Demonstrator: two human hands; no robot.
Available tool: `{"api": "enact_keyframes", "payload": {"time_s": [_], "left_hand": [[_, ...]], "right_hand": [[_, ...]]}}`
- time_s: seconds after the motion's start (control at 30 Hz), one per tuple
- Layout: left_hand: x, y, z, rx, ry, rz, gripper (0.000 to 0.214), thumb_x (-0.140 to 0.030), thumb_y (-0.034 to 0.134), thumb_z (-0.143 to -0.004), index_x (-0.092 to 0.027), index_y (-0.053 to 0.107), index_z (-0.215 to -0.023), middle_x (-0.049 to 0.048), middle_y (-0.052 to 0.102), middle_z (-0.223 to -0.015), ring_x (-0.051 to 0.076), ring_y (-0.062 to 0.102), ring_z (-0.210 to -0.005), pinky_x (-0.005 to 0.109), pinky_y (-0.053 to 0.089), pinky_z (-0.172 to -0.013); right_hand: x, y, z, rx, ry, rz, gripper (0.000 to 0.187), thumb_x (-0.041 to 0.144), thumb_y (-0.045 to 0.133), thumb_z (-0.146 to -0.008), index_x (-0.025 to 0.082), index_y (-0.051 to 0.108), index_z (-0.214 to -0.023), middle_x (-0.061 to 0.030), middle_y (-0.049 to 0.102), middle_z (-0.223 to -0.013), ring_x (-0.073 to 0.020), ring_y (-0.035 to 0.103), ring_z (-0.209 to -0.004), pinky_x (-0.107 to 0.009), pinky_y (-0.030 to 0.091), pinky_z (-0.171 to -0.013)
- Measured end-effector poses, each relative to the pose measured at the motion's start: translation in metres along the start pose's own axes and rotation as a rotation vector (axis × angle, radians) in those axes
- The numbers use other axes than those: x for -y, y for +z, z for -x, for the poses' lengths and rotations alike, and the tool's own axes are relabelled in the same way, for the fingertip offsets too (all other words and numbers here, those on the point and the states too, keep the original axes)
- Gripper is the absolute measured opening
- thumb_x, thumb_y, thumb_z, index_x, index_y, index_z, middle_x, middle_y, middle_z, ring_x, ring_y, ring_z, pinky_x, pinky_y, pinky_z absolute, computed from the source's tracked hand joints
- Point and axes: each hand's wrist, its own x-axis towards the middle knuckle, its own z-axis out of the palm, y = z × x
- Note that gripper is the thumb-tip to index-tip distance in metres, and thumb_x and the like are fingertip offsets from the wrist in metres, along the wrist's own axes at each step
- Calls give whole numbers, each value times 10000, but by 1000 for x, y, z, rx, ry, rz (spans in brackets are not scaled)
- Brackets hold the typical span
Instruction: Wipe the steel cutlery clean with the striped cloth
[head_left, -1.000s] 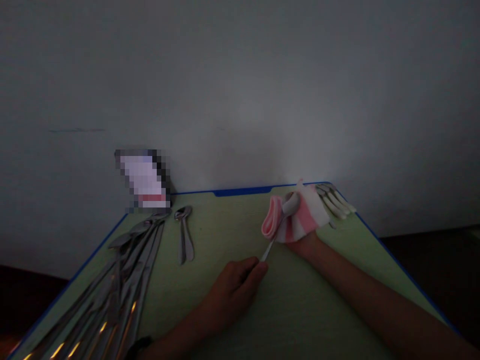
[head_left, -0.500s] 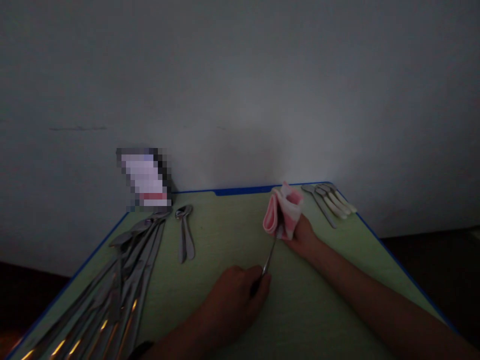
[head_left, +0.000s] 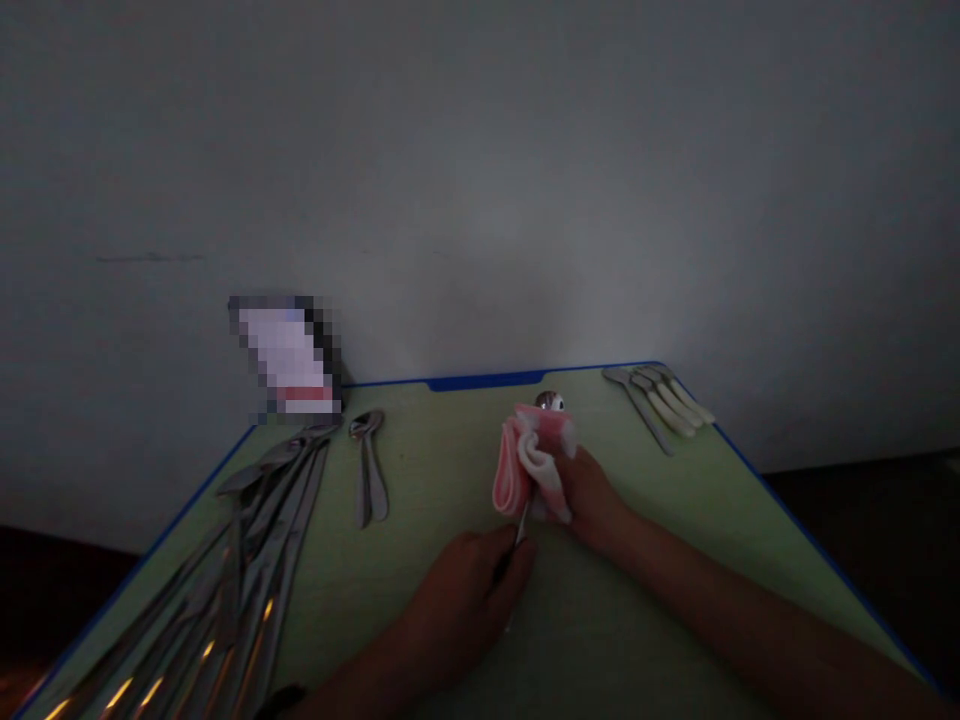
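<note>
A metal spoon is held over the middle of the table, its shiny bowl showing beyond a folded pink-and-white cloth. My left hand is closed round the spoon's handle. Wrapped in the cloth, the spoon's middle part is hidden. My right hand grips the cloth from the right side, pressed around the spoon; its fingers are mostly covered by the fabric.
On the left lies a large pile of metal cutlery, with two small spoons beside it. Several spoons, some with pale handles, lie at the back right. A blurred phone-like device leans against the wall. The green table has a blue edge.
My right hand and the cloth have slid along the spoon towards my left hand. The spoon's bowl now shows past the cloth. My left hand has barely moved.
</note>
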Motion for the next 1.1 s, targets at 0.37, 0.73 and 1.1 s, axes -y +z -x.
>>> {"api": "enact_keyframes", "payload": {"time_s": [0.37,0.73,1.1], "left_hand": [[-7,-7,3,86,81,-105,374,-374,292,-931,-178,489,-681,-20,493,-560,115,488,-530,240,304,-553],[-1,-3,-2,18,6,61,380,-382,312,-920,-171,484,-655,-17,524,-585,113,482,-544,223,314,-534],[-1,-8,-2,110,33,51,380,-413,314,-912,-172,502,-688,-27,506,-597,109,461,-547,223,309,-535]], "right_hand": [[11,-14,-28,-267,-188,130,292,462,578,-708,184,625,-786,-22,648,-727,-157,571,-652,-258,435,-607],[-3,3,-3,-164,-89,232,244,435,577,-700,196,622,-719,-3,598,-649,-138,498,-564,-247,378,-517],[3,0,-12,-247,-137,210,245,434,581,-708,191,607,-692,1,596,-618,-133,502,-535,-245,370,-498]]}}
